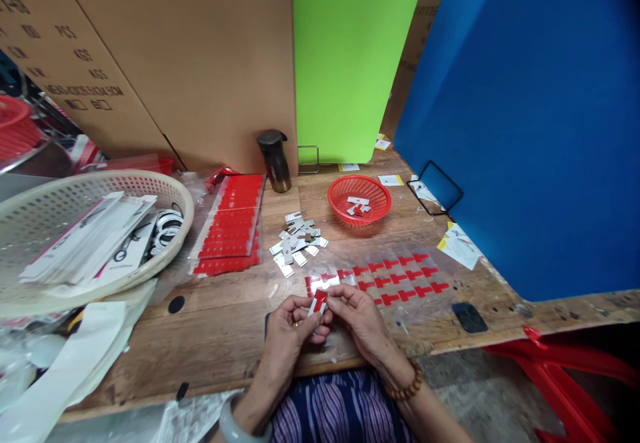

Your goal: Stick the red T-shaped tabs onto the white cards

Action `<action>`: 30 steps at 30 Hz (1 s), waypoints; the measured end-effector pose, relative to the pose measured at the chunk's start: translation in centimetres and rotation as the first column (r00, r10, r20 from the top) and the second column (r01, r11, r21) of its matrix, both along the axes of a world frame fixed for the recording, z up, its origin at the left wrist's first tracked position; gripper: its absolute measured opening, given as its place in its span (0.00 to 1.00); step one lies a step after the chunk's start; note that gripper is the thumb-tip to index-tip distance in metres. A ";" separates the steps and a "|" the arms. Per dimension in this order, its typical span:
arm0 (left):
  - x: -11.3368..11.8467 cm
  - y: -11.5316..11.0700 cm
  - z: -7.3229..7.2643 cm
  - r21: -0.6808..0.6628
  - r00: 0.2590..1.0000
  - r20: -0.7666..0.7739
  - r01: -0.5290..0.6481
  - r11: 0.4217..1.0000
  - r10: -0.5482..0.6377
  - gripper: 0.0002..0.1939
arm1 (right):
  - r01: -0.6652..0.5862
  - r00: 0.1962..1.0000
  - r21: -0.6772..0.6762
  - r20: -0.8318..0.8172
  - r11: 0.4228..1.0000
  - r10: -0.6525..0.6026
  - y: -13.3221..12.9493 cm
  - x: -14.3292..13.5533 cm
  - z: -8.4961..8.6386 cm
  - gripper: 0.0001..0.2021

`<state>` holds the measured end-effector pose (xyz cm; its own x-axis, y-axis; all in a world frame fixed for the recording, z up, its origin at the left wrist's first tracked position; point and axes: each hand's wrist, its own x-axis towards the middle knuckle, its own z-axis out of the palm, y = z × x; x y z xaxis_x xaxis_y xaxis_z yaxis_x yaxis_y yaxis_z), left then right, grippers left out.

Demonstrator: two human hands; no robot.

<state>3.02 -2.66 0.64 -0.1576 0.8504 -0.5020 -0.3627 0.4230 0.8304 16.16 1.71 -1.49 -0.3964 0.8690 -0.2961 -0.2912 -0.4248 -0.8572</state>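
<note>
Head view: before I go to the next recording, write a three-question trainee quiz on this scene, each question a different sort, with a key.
1. What does the left hand hold?
2. True or false, about the bottle: it lies on its side.
3. Fill in: right of the green panel stands a ____.

Key:
1. A pale strip with a red piece on it.
2. False; it stands upright.
3. Blue panel.

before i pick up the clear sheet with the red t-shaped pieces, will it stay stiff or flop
The clear sheet will probably flop, since it looks film-thin, with wood grain showing through. It is likely light for its size, carrying only small, flat red pieces. The glare near its left end suggests a smooth surface, perhaps slightly slippery.
</note>
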 end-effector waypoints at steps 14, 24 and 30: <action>0.3 -0.5 -1.1 0.167 0.890 -0.456 0.069 0.983 0.015 0.09 | 0.126 0.981 0.072 0.141 0.989 -0.135 -0.1 -1.0 0.0 0.17; -0.1 -0.5 -0.8 0.249 0.751 -0.661 0.229 0.941 -0.007 0.12 | 0.035 0.995 -0.154 -0.088 0.988 -0.049 0.1 -0.8 0.6 0.13; 0.0 -0.6 -1.0 0.280 0.768 -0.640 0.228 0.933 0.005 0.10 | 0.049 0.994 -0.119 -0.090 0.992 -0.059 0.2 -1.1 0.0 0.11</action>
<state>3.01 -3.25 -0.40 -0.2279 0.9735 -0.0198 0.3146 0.0928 0.9447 15.10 1.95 -1.45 -0.3803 0.8518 -0.3602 -0.3926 -0.5014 -0.7710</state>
